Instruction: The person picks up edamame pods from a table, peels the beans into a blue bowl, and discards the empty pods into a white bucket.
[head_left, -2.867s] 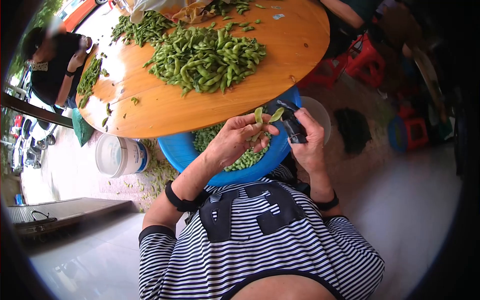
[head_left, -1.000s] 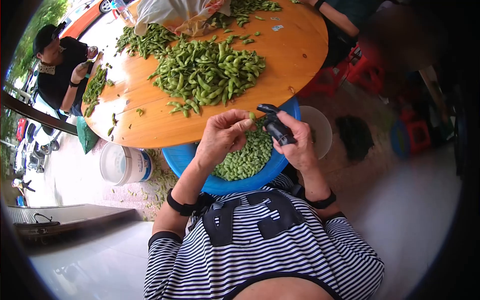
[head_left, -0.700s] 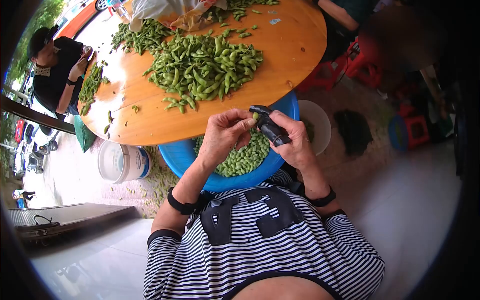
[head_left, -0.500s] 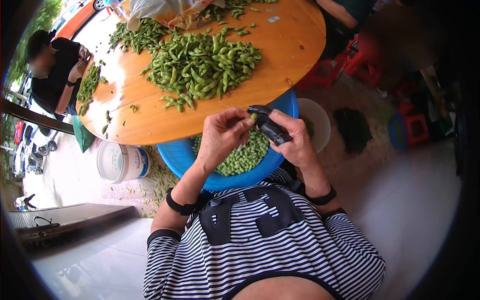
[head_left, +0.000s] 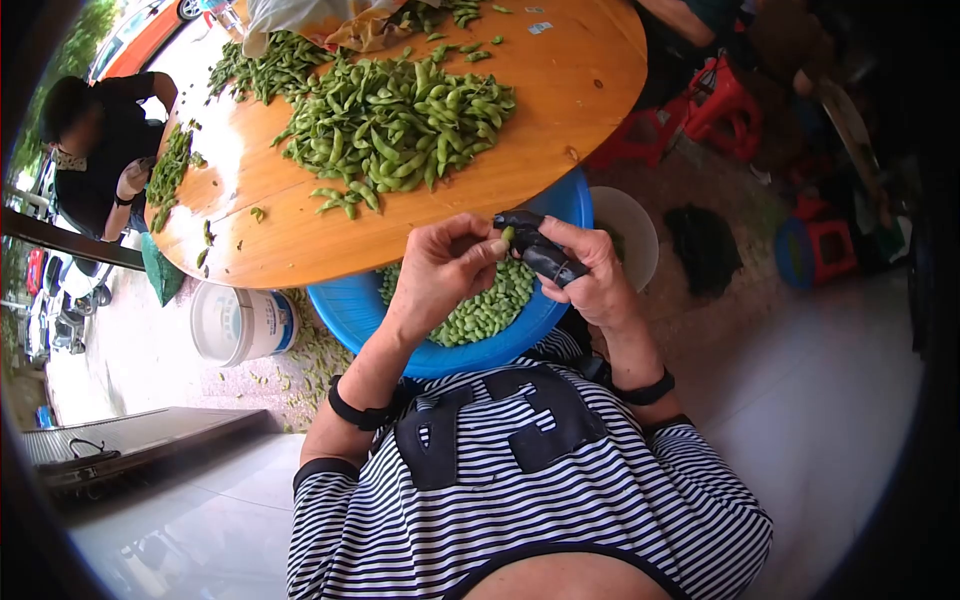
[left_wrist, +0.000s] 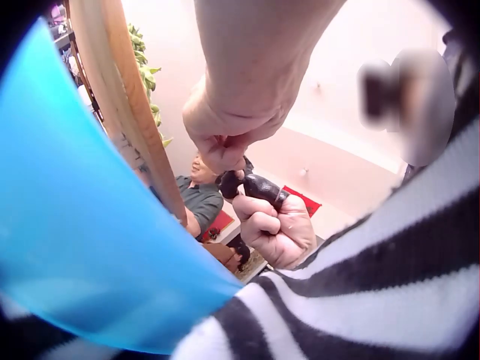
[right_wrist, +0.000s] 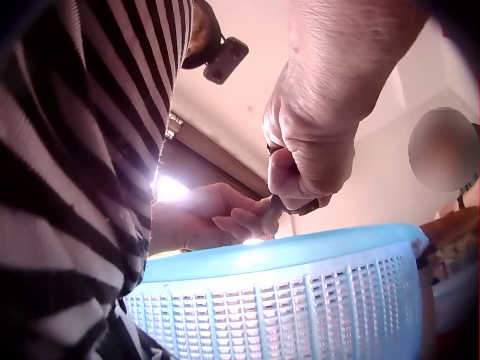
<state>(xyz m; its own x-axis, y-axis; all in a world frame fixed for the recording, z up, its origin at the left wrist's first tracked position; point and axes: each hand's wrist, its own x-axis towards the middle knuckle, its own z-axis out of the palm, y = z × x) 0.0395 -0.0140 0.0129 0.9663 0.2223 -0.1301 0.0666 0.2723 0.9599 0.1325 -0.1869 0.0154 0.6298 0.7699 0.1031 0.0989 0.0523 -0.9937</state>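
Observation:
Above a blue basket [head_left: 330,318] of shelled green beans [head_left: 487,312], the left hand [head_left: 440,272] pinches a small green bean or pod end [head_left: 508,234] between thumb and forefinger. Beside it the right hand [head_left: 598,275] has its thumb and fingers around a black object [head_left: 545,254], whose far end touches or nearly touches the green piece. In the left wrist view the right hand [left_wrist: 276,231] curls below the black object [left_wrist: 259,187], near the left hand [left_wrist: 232,124]. The right wrist view shows both hands over the basket rim [right_wrist: 262,255]; the green piece is not visible there.
A wooden table [head_left: 560,90] carries a large heap of green pods [head_left: 400,125]. A white bucket [head_left: 240,322] stands at the left, a pale tub [head_left: 640,240] at the right, with red stools [head_left: 725,110] beyond. Another person [head_left: 100,150] sits at the table's left.
Since the oldest frame, the split pod has left the left hand, which pinches a small green piece instead. The hands have come together, and the green piece has moved up against the black object.

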